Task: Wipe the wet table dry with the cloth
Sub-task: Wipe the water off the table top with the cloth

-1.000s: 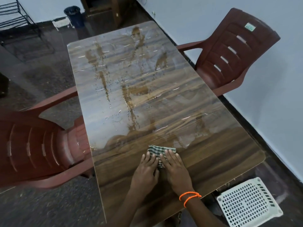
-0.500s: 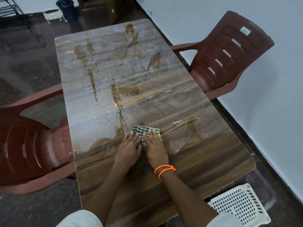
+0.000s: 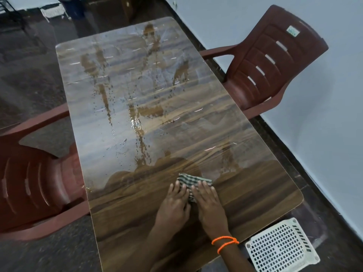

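A long wood-grain table (image 3: 255, 193) runs away from me, its far and middle parts covered in water streaks and drops (image 3: 141, 130). A folded green-and-white checked cloth (image 3: 193, 181) lies flat on the near part. My left hand (image 3: 174, 205) and my right hand (image 3: 209, 207) press side by side on the cloth's near half, fingers flat and pointing away from me. An orange band circles my right wrist. The strip of table nearest me looks dry and dark.
A dark red plastic chair (image 3: 275, 61) stands at the table's right side against a pale wall. Another red chair (image 3: 29, 183) sits at the left. A white perforated stool (image 3: 280, 246) stands on the floor at the near right corner. A dark bin (image 3: 72, 6) is far back.
Both hands pushed the cloth away from me into the wet area half a second ago, and have now drawn it back toward the near edge.
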`<control>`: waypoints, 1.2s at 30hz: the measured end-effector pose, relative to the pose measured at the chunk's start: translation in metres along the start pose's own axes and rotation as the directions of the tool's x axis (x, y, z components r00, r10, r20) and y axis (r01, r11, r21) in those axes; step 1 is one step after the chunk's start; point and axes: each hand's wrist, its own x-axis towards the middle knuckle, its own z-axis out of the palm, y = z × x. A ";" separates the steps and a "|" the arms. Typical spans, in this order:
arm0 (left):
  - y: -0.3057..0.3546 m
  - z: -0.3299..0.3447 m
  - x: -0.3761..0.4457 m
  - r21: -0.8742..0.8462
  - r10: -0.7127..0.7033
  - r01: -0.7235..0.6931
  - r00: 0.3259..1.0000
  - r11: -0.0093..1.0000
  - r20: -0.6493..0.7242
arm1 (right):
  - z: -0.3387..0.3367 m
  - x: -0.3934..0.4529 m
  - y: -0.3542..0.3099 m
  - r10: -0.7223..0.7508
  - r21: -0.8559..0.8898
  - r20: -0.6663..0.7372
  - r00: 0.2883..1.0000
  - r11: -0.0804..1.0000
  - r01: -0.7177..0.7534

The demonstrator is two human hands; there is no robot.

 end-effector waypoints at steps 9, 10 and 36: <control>-0.009 -0.026 0.093 0.051 0.011 -0.010 1.000 0.999 -0.015 | 0.002 0.082 0.023 0.227 0.040 -0.045 0.973 0.973 -0.225; -0.018 -0.030 0.097 0.055 0.004 -0.003 1.000 0.998 -0.022 | 0.005 0.093 0.017 0.230 0.042 -0.036 0.973 0.973 -0.228; 0.031 -0.011 0.154 0.058 0.208 -0.209 0.978 0.976 0.028 | -0.030 0.079 0.082 0.362 -0.005 -0.099 0.927 0.931 -0.365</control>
